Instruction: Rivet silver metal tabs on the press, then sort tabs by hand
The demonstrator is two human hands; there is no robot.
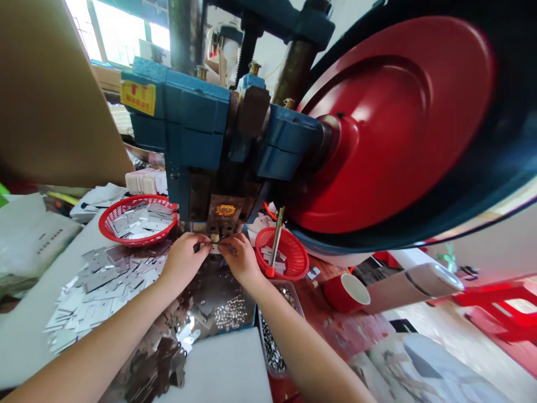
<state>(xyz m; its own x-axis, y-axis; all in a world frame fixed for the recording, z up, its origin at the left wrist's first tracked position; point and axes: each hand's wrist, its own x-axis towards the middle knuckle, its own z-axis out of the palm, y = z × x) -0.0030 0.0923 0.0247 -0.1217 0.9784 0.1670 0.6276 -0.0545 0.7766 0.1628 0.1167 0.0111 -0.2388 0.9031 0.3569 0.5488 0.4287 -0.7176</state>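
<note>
Both my hands meet under the ram of a blue punch press (195, 120). A small flat metal plate (215, 249) lies between them at the die. With fingertips pinched, my left hand (187, 258) grips the plate's left end. My right hand (240, 256) pinches the right end in the same way. Just above the plate sits the press's tool head (226, 215), close to my fingers. Small shiny metal rivets (230, 313) are heaped on the press bed below my right wrist. My fingers hide most of the plate.
Flat metal pieces (100, 285) are piled at left beside a red basket (170, 226) of plates. At right stand another red basket (300, 263), a clear tub (280, 369) of small parts, a red cup (342, 294) and a pale bottle (409, 288). A big red flywheel (403, 123) looms at upper right.
</note>
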